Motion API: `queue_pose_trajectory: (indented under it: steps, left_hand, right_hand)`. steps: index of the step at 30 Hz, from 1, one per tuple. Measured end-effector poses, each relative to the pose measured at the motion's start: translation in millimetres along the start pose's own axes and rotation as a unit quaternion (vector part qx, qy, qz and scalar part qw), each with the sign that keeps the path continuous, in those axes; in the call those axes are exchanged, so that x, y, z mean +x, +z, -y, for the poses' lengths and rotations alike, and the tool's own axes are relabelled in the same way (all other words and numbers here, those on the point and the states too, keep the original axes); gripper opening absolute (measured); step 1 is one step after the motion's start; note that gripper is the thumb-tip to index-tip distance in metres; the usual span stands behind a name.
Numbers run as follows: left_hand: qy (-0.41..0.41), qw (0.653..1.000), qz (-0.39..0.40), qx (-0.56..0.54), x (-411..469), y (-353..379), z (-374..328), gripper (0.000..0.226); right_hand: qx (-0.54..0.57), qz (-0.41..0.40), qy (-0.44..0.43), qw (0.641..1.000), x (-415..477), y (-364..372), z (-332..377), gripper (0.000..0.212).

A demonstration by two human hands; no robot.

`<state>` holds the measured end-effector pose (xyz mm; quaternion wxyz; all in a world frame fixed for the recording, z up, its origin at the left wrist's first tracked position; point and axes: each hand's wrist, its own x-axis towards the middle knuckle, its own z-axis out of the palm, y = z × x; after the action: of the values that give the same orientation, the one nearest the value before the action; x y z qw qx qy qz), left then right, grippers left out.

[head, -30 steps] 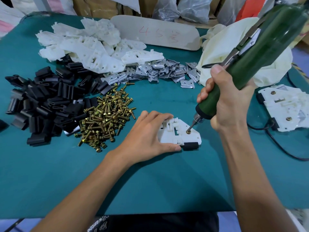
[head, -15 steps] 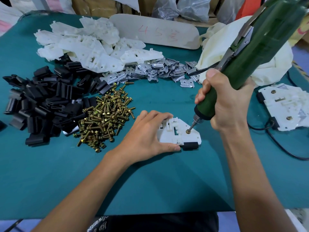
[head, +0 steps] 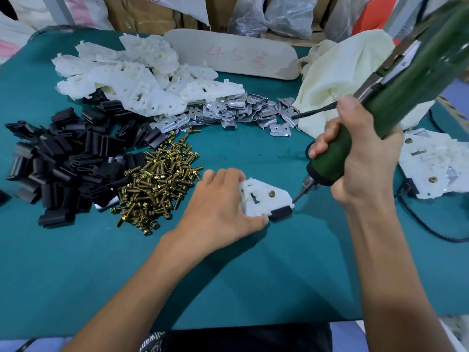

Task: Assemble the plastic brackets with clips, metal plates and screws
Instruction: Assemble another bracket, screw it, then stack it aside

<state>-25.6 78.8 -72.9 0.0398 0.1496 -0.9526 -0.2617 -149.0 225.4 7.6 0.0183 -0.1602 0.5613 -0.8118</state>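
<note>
The bracket (head: 264, 199) under your left hand (head: 223, 209) looks close to finished: 1 brass screw (head: 272, 193) sits seated in its face and a black clip (head: 280, 214) is fitted on its near corner. It lies flat on the teal desk (head: 127, 275), just right of the screw pile (head: 157, 184). Whether a metal plate is already under that screw, you cannot tell from here.

A lot is left. The heaps of white brackets (head: 127, 80), black clips (head: 63, 163) and metal plates (head: 236, 110) are large, while only a few assembled brackets (head: 431, 168) lie at your right.

Your left hand lies palm down, fingers spread over the bracket's left edge and thumb (head: 256, 221) against its near edge, pinning it to the desk. Your right hand (head: 365, 163) is clenched around the green electric screwdriver (head: 380, 107), which leans up and away to the right. Its bit tip (head: 295, 199) sits at the bracket's right corner, off the screw head, so this fastening seems done.
</note>
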Motion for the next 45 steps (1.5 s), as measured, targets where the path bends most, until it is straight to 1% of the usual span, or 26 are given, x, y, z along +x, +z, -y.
queue_pose_trajectory:
  steps: [2, 4, 6, 8, 9, 11, 12, 13, 14, 15, 16, 17, 18, 19, 22, 25, 27, 29, 31, 34, 36, 40, 45]
  left_hand:
    - [-0.055, 0.994, -0.019, 0.089, 2.2, -9.0, -3.6, 0.087]
    - [-0.094, 0.979, -0.014, 0.178, 5.2, -19.7, -4.7, 0.092]
    - [-0.111, 0.968, -0.011, 0.223, 4.3, -27.2, -6.4, 0.081]
    - [-0.094, 0.963, -0.023, 0.253, 0.9, -27.9, -8.8, 0.069]
    - [-0.084, 0.966, -0.02, 0.243, -1.8, -27.9, -9.4, 0.067]
    - [-0.071, 0.981, 0.004, 0.181, -5.9, -31.0, -7.6, 0.061]
    - [-0.044, 0.989, 0.008, 0.14, -8.2, -34.8, -5.6, 0.052]
    - [0.0, 0.994, 0.01, 0.11, -9.9, -40.3, -3.2, 0.036]
    - [0.035, 0.994, 0.047, 0.087, -11.2, -48.8, -3.0, 0.02]
    - [0.07, 0.988, 0.111, 0.085, -10.5, -52.9, -3.3, 0.042]
    - [0.096, 0.976, 0.182, 0.078, -8.8, -55.2, -4.4, 0.07]
    - [0.103, 0.964, 0.224, 0.095, -4.3, -54.6, -5.6, 0.089]
    - [0.113, 0.956, 0.242, 0.126, 1.3, -53.3, -8.7, 0.098]
    - [0.119, 0.95, 0.245, 0.151, 7.6, -50.6, -10.8, 0.099]
    - [0.122, 0.946, 0.232, 0.191, 24.0, -45.6, -9.0, 0.093]
    - [0.138, 0.952, 0.193, 0.193, 31.0, -42.3, -3.8, 0.087]
    - [0.126, 0.965, 0.152, 0.17, 28.9, -33.3, -2.5, 0.092]
    - [0.105, 0.979, 0.112, 0.135, 23.7, -18.9, -3.3, 0.101]
    - [0.105, 0.984, 0.068, 0.128, 16.5, -2.5, -3.0, 0.109]
    - [0.1, 0.988, 0.003, 0.118, 10.2, 14.9, -3.0, 0.106]
    - [0.102, 0.99, -0.026, 0.095, 10.8, 20.6, -1.2, 0.101]
    - [0.117, 0.989, -0.058, 0.073, 12.0, 25.7, 0.4, 0.098]
    - [0.121, 0.989, -0.062, 0.066, 12.3, 24.4, -0.2, 0.094]
  right_hand:
    - [-0.006, -0.009, -0.006, 1.0, -1.0, -6.6, 7.3, 0.017]
    - [-0.004, -0.013, -0.009, 1.0, -2.4, -11.8, 12.8, 0.017]
    - [0.001, -0.015, -0.013, 1.0, -3.8, -14.5, 16.9, 0.017]
    - [0.002, -0.016, -0.016, 1.0, -4.8, -15.7, 19.3, 0.017]
    - [0.002, -0.017, -0.017, 1.0, -5.3, -16.3, 20.2, 0.017]
    - [0.004, -0.014, -0.017, 1.0, -6.0, -17.4, 21.2, 0.016]
    - [0.003, -0.012, -0.018, 1.0, -6.5, -17.9, 21.4, 0.016]
    - [0.002, -0.011, -0.019, 1.0, -7.1, -18.3, 21.4, 0.016]
    - [0.0, -0.01, -0.02, 1.0, -7.7, -18.4, 21.4, 0.015]
    - [-0.002, -0.01, -0.02, 1.0, -8.4, -18.2, 21.0, 0.016]
    - [-0.004, -0.01, -0.019, 1.0, -9.0, -17.8, 20.4, 0.017]
    - [-0.003, -0.01, -0.017, 1.0, -9.7, -17.2, 19.8, 0.017]
    - [-0.002, -0.009, -0.015, 1.0, -10.2, -16.4, 19.5, 0.017]
    - [-0.003, -0.007, -0.013, 1.0, -10.5, -15.8, 19.3, 0.018]
    - [-0.007, -0.001, -0.013, 1.0, -10.9, -14.9, 18.5, 0.019]
    - [-0.008, 0.001, -0.016, 1.0, -10.6, -13.5, 17.4, 0.017]
    - [-0.006, 0.001, -0.016, 1.0, -9.5, -11.7, 16.2, 0.019]
    - [-0.006, -0.003, -0.022, 1.0, -7.4, -9.1, 15.0, 0.02]
    - [-0.008, -0.004, -0.033, 0.999, -4.5, -5.8, 12.5, 0.019]
    - [-0.018, 0.008, -0.05, 0.999, -0.3, -0.6, 10.0, 0.019]
    - [-0.027, 0.005, -0.049, 0.998, 2.6, 1.8, 6.3, 0.02]
    - [-0.034, -0.003, -0.052, 0.998, 4.1, 2.3, -3.3, 0.02]
    - [-0.036, -0.009, -0.05, 0.998, 5.7, 2.5, -9.9, 0.022]
